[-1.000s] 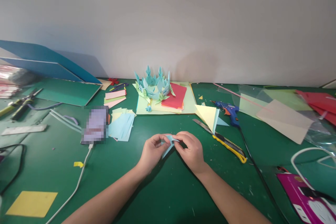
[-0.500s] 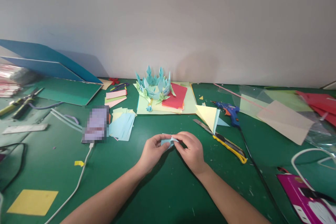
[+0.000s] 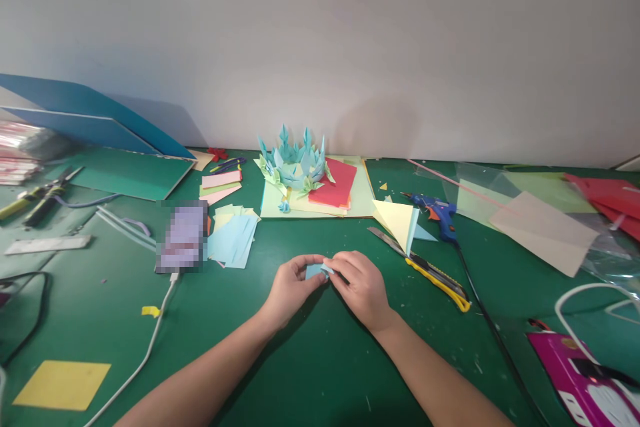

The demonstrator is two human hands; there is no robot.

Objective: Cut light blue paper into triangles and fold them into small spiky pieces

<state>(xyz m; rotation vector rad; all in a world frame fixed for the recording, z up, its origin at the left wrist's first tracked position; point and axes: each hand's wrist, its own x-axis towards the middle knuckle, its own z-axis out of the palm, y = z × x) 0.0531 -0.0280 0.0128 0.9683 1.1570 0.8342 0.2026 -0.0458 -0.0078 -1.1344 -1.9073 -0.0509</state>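
Note:
A small piece of light blue paper (image 3: 314, 271) is held between my two hands, just above the green table. My left hand (image 3: 293, 287) pinches it from the left, thumb below and index finger along the top. From the other side, the fingertips of my right hand (image 3: 361, 287) close on its right end, and part of the paper is folded there. Fingers cover much of the sheet. Beyond my hands stands a blue folded-paper crown (image 3: 295, 170) with pale green leaf shapes, and a tiny blue paper piece (image 3: 284, 206) lies in front of it.
Left of my hands are blue paper sheets (image 3: 233, 240) and a phone (image 3: 183, 237) on a white cable. To the right lie a yellow utility knife (image 3: 440, 283), folded yellow paper (image 3: 397, 221) and a blue glue gun (image 3: 443, 213) with a black cord. A wall rises behind.
My right hand's fingers have drawn in closer to the left thumb and over the paper's right end. The paper has shifted slightly, and everything else lies unchanged.

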